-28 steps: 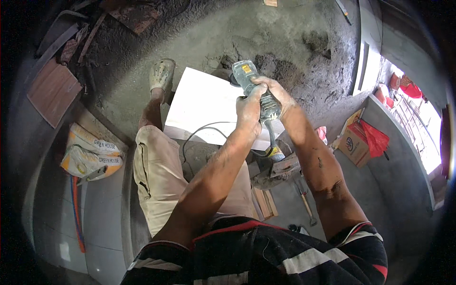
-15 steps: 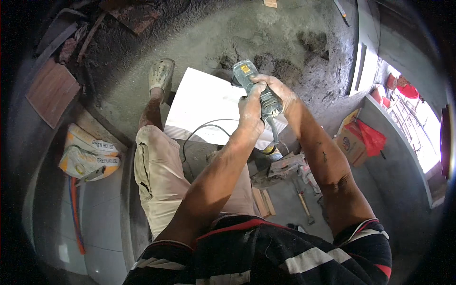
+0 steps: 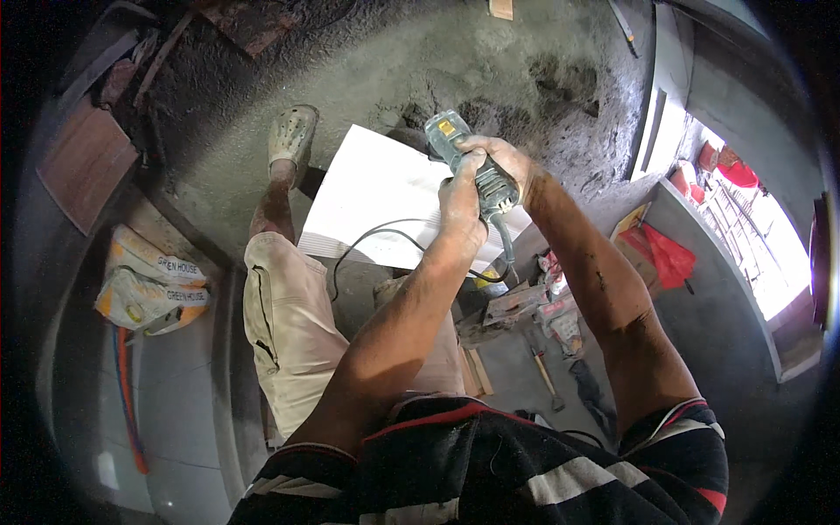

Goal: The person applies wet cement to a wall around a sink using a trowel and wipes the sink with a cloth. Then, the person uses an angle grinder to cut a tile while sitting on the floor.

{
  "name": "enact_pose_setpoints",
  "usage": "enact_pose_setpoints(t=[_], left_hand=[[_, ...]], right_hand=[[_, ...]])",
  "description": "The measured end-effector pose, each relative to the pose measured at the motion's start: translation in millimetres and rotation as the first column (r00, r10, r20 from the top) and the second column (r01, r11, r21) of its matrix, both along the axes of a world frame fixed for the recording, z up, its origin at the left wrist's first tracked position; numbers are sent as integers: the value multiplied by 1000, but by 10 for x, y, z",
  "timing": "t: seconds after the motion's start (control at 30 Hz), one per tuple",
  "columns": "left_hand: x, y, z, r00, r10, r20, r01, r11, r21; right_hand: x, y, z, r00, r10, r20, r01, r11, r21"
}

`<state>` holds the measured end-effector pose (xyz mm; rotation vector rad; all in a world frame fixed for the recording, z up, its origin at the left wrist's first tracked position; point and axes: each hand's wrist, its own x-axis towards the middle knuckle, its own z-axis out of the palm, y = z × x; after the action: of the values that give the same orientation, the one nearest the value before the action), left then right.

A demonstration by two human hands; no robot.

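A dusty grey-green corded angle grinder (image 3: 447,131) with a yellow label is gripped in both hands over the far right corner of a white tile (image 3: 367,188). My left hand (image 3: 461,197) is closed on the near left side of its body. My right hand (image 3: 509,164) wraps around it from the right, its thumb near the other thumb. The grinder's disc is mostly hidden. Its dark cord (image 3: 382,229) hangs from the rear end and loops left across the tile, which lies beside my left leg.
My clog-shod left foot (image 3: 293,136) stands on rough wet cement left of the tile. Filled sacks (image 3: 157,284) lie at the left. A wooden-handled tool (image 3: 544,376) and rubble sit at lower right, by a box with a red bag (image 3: 669,254). A low wall curves along the right.
The view has shifted slightly, so the sacks and the right-hand wall appear a little further left. Both hands keep the same grip on the angle grinder.
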<state>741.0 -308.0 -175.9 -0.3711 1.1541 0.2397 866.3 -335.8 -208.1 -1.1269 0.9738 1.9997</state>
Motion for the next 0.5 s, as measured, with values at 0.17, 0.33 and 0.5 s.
enact_pose_setpoints(t=[0.17, 0.33, 0.5], left_hand=[[-28, -35, -30, 999, 39, 33, -39, 999, 5], [-51, -54, -83, 997, 56, 48, -56, 998, -13], [-69, -18, -60, 996, 64, 54, -65, 998, 9]], right_hand=[[19, -2, -51, 1000, 14, -23, -15, 999, -39], [16, 3, -108, 999, 20, -31, -21, 1000, -21], [14, 10, -98, 995, 70, 70, -74, 995, 63]])
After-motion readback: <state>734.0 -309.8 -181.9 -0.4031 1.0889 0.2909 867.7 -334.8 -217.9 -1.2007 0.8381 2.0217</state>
